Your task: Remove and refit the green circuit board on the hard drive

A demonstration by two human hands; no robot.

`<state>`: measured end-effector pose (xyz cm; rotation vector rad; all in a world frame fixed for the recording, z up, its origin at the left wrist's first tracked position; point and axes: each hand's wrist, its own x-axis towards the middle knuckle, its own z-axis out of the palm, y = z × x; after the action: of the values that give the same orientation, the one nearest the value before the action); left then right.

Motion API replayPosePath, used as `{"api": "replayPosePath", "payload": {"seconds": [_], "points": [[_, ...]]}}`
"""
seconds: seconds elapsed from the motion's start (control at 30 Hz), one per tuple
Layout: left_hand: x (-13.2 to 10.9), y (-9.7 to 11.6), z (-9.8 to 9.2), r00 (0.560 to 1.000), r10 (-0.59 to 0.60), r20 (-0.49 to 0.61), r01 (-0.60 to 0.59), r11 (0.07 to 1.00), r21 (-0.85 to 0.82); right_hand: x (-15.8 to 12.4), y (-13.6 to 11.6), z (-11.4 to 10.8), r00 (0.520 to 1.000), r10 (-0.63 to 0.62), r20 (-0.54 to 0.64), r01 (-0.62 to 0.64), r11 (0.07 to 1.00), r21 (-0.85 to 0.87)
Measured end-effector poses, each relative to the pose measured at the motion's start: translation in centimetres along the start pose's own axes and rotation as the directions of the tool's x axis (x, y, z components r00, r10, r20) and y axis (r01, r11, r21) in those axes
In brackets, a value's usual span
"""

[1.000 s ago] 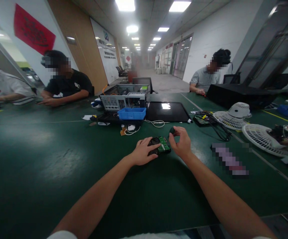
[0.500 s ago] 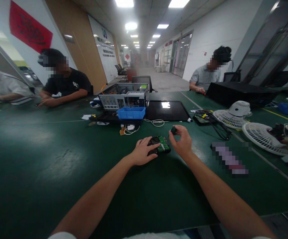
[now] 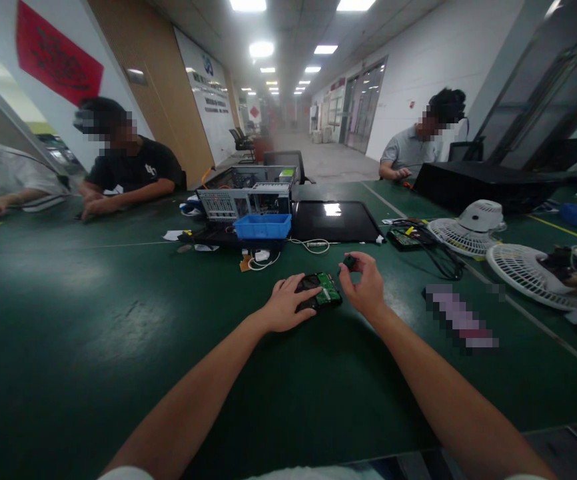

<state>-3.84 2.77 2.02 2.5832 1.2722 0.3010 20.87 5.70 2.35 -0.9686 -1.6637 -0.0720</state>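
At the left fingers (image 3: 312,293), the board (image 3: 328,283) is coloured green. Beyond them, the bin (image 3: 262,228) is coloured blue.

The head camera sits above and behind the right hand (image 3: 365,285). It faces forward and down, seeing well beyond the grip.

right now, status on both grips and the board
Left grip spread on board, hiding part. Right grip pinching dark piece, right of board. Blue bin beyond, not between them.
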Motion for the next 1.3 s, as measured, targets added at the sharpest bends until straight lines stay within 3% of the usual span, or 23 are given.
{"api": "replayPosePath", "payload": {"seconds": [0.23,0.47,0.6,0.73,0.87,1.07,1.3], "points": [[0.02,-0.10,0.03,1.000,0.002,0.008,-0.002,1.000,-0.005,0.39,-0.49,-0.43,0.998,-0.066,0.001,0.066,0.996,-0.054],[-0.04,-0.13,-0.06,1.000,0.015,0.004,-0.014,1.000,-0.021,0.28,-0.23,-0.49,0.999,-0.020,0.044,0.019,1.000,0.025],[-0.11,-0.05,-0.22,1.000,0.009,0.008,-0.009,1.000,-0.015,0.18,-0.07,-0.28,1.000,0.016,0.005,-0.016,1.000,-0.016],[-0.12,-0.07,-0.19,1.000,0.010,0.009,-0.010,1.000,-0.011,0.39,-0.10,-0.42,1.000,-0.029,-0.007,0.028,0.997,-0.077],[0.01,-0.20,0.07,1.000,0.005,0.005,-0.005,1.000,-0.006,0.58,-0.21,-0.66,0.996,-0.083,0.034,0.084,0.996,-0.037],[-0.02,-0.26,0.17,1.000,0.022,-0.006,-0.022,1.000,0.001,0.29,-0.09,-0.07,0.999,-0.050,-0.009,0.050,0.997,0.060],[-0.12,-0.20,0.00,1.000,0.019,-0.006,-0.019,1.000,-0.005,0.43,-0.08,-0.11,0.997,-0.074,-0.029,0.074,0.997,0.001]]}}
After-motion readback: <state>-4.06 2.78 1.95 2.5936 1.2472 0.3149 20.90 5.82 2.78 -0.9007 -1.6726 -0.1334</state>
